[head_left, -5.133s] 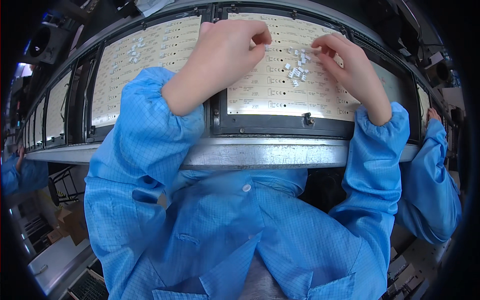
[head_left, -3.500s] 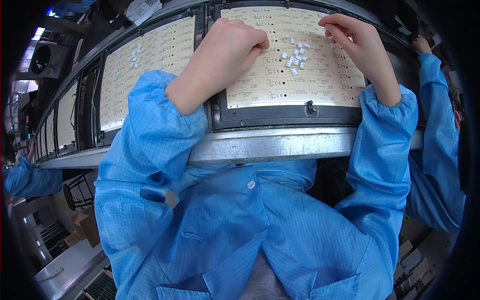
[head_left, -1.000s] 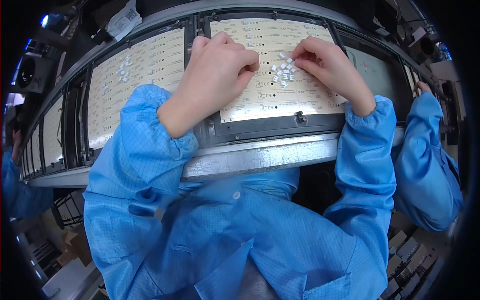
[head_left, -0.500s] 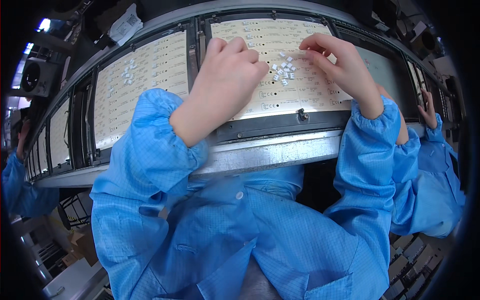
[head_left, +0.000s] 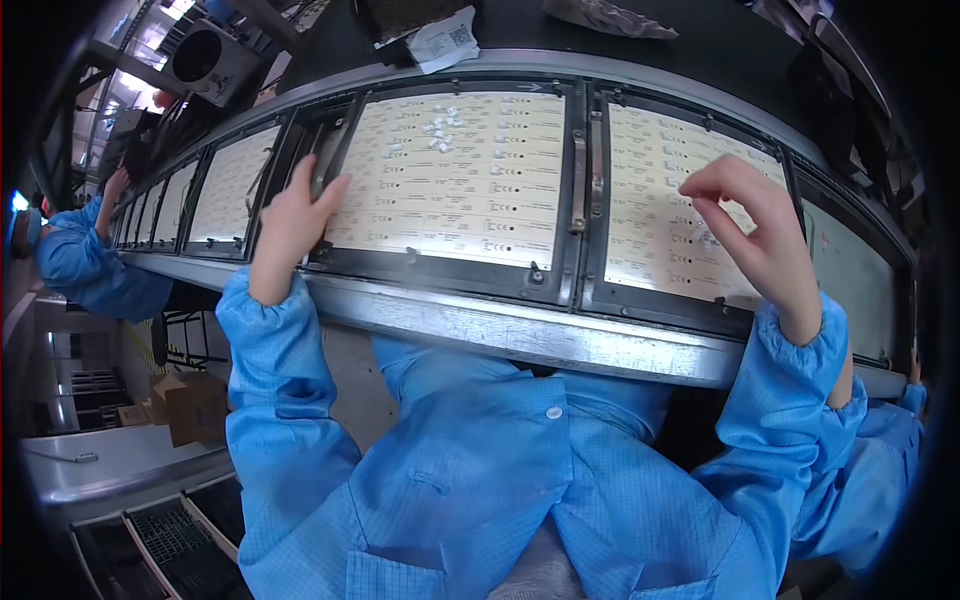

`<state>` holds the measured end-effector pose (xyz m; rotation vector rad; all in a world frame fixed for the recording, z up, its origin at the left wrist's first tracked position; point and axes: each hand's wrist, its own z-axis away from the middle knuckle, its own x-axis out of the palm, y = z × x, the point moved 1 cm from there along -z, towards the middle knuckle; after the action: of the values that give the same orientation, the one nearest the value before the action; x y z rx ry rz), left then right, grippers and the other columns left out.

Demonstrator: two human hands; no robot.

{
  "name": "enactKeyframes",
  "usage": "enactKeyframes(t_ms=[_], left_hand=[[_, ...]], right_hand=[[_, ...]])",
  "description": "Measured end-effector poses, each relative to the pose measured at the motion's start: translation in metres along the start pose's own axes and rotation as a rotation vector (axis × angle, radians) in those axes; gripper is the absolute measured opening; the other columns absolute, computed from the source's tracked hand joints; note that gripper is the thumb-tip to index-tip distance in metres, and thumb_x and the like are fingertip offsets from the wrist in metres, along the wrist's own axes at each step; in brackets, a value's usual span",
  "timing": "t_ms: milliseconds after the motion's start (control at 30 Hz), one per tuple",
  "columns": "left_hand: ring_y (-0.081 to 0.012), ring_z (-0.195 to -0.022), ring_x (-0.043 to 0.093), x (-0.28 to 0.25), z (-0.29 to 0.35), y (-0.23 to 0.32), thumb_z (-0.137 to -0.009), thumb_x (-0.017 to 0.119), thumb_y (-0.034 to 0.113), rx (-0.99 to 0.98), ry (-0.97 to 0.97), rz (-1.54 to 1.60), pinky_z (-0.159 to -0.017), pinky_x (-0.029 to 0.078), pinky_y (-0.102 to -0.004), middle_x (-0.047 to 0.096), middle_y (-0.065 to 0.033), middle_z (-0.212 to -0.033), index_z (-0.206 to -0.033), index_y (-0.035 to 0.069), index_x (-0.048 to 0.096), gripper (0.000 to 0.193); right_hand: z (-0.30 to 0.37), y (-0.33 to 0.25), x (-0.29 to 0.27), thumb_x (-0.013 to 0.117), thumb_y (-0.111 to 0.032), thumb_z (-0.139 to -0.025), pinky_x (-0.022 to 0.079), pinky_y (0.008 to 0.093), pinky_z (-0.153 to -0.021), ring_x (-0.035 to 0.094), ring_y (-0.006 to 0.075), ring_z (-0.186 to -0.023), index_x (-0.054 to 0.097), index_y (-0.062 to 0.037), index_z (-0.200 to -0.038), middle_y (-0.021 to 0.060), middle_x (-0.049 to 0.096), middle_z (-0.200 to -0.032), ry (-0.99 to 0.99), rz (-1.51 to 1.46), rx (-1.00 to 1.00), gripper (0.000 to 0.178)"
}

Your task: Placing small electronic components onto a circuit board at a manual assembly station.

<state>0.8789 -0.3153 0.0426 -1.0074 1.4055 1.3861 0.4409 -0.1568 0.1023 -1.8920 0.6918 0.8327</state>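
My left hand (head_left: 288,225) is at the left edge of a dark frame, thumb and forefinger spread, with nothing visible between them. That frame bears a cream printed panel (head_left: 430,220) with rows of small marks and dark dots. A loose cluster of small white block-like pieces (head_left: 442,130) lies on the panel's far half. Over a second cream panel (head_left: 640,250) to the right, my right hand (head_left: 760,225) has thumb and forefinger curled together in a pinch. Whatever is between those fingertips is too small to tell. More white pieces (head_left: 704,238) show partly behind this hand.
A metal rail (head_left: 520,340) runs along the near edge of the line. Farther left stand more framed panels (head_left: 232,190) and a co-worker in blue (head_left: 90,262). Another blue-sleeved person (head_left: 860,470) is at right. A crumpled white packet (head_left: 443,42) lies beyond the frames.
The view has swung left, bringing the left panel toward the middle. My left hand has left the right panel for the left frame's edge, its fingers spreading. My right hand stays over the right panel.
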Motion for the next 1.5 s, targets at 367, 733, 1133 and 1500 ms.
enactKeyframes(t_ms=[367,733,1133,1500], left_hand=[[-0.0268,-0.087,0.069,-0.011,-0.036,-0.019,-0.091,0.064,0.054,0.218,-0.217,0.353,-0.081,0.051,-0.0358,0.071,-0.0172,-0.086,-0.144,0.001,0.046,0.077],[-0.0291,-0.100,0.062,0.045,-0.077,0.080,-0.083,0.069,0.024,0.998,0.322,-0.071,-0.098,0.036,-0.0549,0.070,-0.0072,-0.097,-0.111,0.011,0.067,0.031],[-0.0238,-0.107,0.054,0.062,-0.081,0.063,-0.088,0.066,0.018,1.006,0.297,-0.121,-0.100,0.034,-0.0479,0.063,-0.0019,-0.100,-0.096,0.012,0.065,0.010],[-0.0254,-0.079,0.066,0.044,-0.088,0.037,-0.088,0.064,0.014,0.942,-0.077,0.403,-0.072,0.052,-0.0364,0.069,-0.0097,-0.085,-0.095,0.006,0.069,0.012]], right_hand=[[-0.094,-0.041,0.097,0.062,-0.003,-0.090,0.051,0.0311,-0.076,0.065,0.0211,-0.085,0.064,-0.0003,-0.109,0.0100,0.068,-0.091,-0.048,-0.039,0.003,0.019],[-0.099,-0.014,0.132,0.065,-0.003,-0.090,0.051,0.0276,-0.071,0.065,0.0178,-0.079,0.064,0.0011,-0.105,0.0103,0.068,-0.089,-0.039,-0.015,0.152,0.016],[-0.097,-0.002,0.150,0.065,-0.004,-0.088,0.049,0.0335,-0.068,0.061,0.0269,-0.079,0.065,-0.0005,-0.098,0.0120,0.063,-0.091,-0.101,0.058,0.049,0.011],[-0.100,-0.010,0.152,0.066,-0.003,-0.086,0.046,0.0328,-0.070,0.059,0.0246,-0.077,0.066,-0.0012,-0.098,0.0103,0.063,-0.091,-0.193,0.022,0.124,0.011]])
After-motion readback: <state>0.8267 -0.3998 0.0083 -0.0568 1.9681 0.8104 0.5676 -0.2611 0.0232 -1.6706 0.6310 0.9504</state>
